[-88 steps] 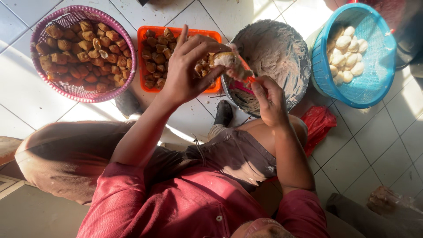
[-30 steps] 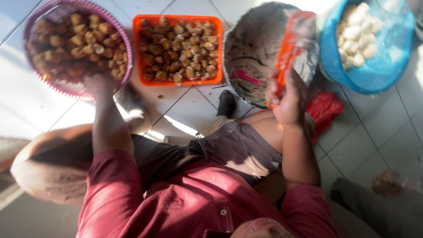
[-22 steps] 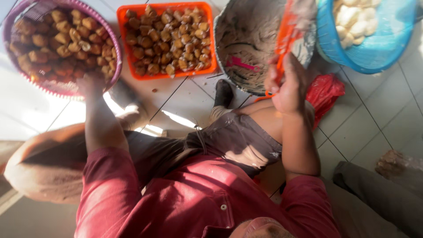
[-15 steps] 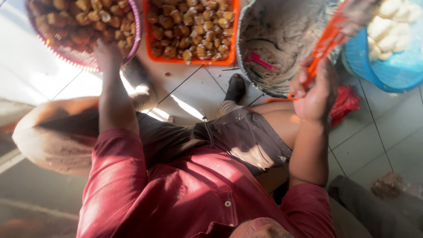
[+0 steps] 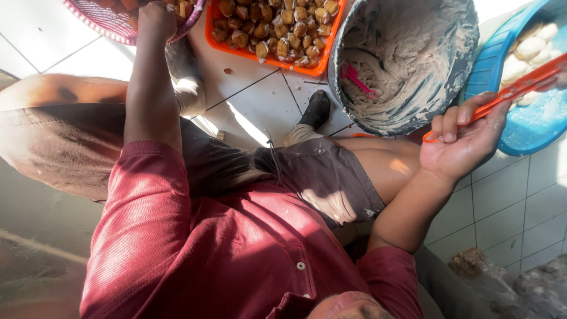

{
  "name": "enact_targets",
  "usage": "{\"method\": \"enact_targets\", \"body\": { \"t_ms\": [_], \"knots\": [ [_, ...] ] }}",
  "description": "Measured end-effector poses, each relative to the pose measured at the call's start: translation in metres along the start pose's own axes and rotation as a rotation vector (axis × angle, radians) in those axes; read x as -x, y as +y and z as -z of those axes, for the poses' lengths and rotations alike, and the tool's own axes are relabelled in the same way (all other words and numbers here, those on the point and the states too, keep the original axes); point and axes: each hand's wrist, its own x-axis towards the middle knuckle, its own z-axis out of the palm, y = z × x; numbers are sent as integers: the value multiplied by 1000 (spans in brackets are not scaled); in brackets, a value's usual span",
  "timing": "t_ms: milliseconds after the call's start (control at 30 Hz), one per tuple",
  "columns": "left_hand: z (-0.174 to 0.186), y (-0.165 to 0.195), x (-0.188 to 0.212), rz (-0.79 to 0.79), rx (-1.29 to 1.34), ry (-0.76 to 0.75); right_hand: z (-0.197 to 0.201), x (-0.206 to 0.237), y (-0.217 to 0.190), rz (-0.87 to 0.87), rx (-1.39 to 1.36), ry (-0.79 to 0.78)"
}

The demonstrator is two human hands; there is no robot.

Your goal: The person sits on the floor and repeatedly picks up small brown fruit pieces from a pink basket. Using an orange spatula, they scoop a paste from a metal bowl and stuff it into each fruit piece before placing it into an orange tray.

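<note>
- The left hand [image 5: 156, 20] has gone from the orange tray [image 5: 269, 50] across to the pink basket [image 5: 118, 23]. Its grip is now buried among the browned pieces at the basket's rim; the fingers are hidden from above, so I cannot tell whether they have closed on a piece.
- The right hand [image 5: 463, 139] has swung outward and lower than a second ago. Its grip is closed on a thin orange tool [image 5: 502, 94], pinched between thumb and fingers, with the long end reaching away over the blue basket [image 5: 531, 130].
- That tool has left the grey batter bowl [image 5: 407, 65], which now sits just beside the right grip on the side toward the tray; a small pink utensil [image 5: 357, 80] lies inside it.
- The pale pieces [image 5: 528, 47] lie in the blue basket beyond the right grip.
- Judged from this, one piece is finished and the left hand is fetching another browned one.
</note>
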Motion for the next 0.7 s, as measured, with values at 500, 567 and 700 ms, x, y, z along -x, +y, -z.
{"method": "enact_targets", "body": {
  "t_ms": [500,567,700],
  "knots": [
    [12,2,19,-51,-3,49,-26,10,8,-30,16,-63],
    [12,15,18,23,156,269,-28,9,7,-56,3,-62],
    [12,98,-14,-49,639,517,-37,11,7,-64,85,-100]
  ]
}}
